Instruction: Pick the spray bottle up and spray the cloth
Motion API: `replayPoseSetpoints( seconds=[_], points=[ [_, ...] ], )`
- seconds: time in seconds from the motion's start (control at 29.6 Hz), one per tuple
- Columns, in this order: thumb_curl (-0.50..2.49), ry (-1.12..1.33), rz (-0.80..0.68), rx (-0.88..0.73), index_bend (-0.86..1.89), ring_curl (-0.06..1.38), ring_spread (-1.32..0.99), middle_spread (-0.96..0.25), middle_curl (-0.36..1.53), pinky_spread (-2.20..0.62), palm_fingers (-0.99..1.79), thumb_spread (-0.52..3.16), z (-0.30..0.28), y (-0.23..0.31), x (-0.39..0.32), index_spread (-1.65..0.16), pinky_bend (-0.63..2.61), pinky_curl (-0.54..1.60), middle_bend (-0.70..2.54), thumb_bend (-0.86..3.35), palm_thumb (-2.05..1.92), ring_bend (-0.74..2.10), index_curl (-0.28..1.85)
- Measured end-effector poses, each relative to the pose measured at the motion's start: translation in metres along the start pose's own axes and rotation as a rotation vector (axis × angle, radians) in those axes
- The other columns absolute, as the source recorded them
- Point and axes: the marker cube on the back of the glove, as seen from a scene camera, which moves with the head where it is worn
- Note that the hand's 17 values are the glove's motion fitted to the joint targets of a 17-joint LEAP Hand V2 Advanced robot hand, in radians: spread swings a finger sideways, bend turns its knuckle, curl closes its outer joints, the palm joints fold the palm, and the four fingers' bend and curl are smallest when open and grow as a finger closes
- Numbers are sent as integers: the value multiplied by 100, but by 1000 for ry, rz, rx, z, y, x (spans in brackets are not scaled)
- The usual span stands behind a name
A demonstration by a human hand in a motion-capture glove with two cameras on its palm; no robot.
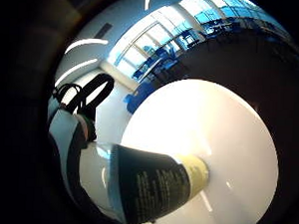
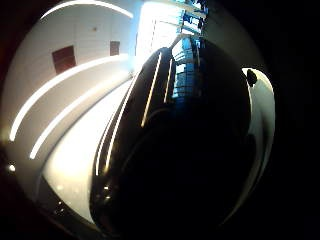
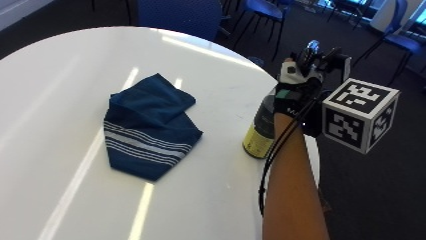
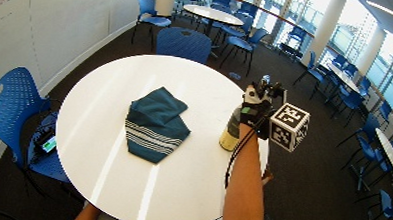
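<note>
Right of centre in the outside view, the hand (image 3: 301,85) grips the spray bottle (image 3: 261,131) upright, its base on the worktop (image 3: 60,65). The folded cloth (image 3: 150,125) lies centre-left, well apart, flat for spraying.

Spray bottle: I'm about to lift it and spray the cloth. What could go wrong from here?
1. The spray bottle stands close to the table's edge under the gloved right hand; a fumbled grip could tip it off the table.
2. The pictures don't show which way the nozzle points, so the spray may miss the folded blue striped cloth.
3. The cloth lies well apart from the bottle; spraying without moving closer would likely wet the bare tabletop between them.
</note>
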Motion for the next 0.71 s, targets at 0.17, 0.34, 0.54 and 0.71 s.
replayPoseSetpoints(
  seconds=[0.17, 0.34, 0.54, 0.71],
  points=[
    [70, 1, -4, 2, 48, 46, -24, -22, 53, -27, 141, 35, 1, -1, -1, -26, 34, 39, 60, -3, 90, 54, 53],
    [72, 1, -5, -2, 50, 46, -24, -22, 53, -28, 141, 33, 1, 0, -1, -26, 35, 40, 61, -3, 90, 55, 55],
    [74, -4, -14, -27, 50, 47, -24, -22, 53, -28, 140, 31, 1, -1, 5, -26, 36, 41, 63, -3, 90, 57, 55],
    [75, -19, -30, -79, 50, 47, -24, -22, 53, -28, 140, 30, 1, -1, 12, -26, 37, 41, 63, -3, 90, 57, 56]
  ],
)
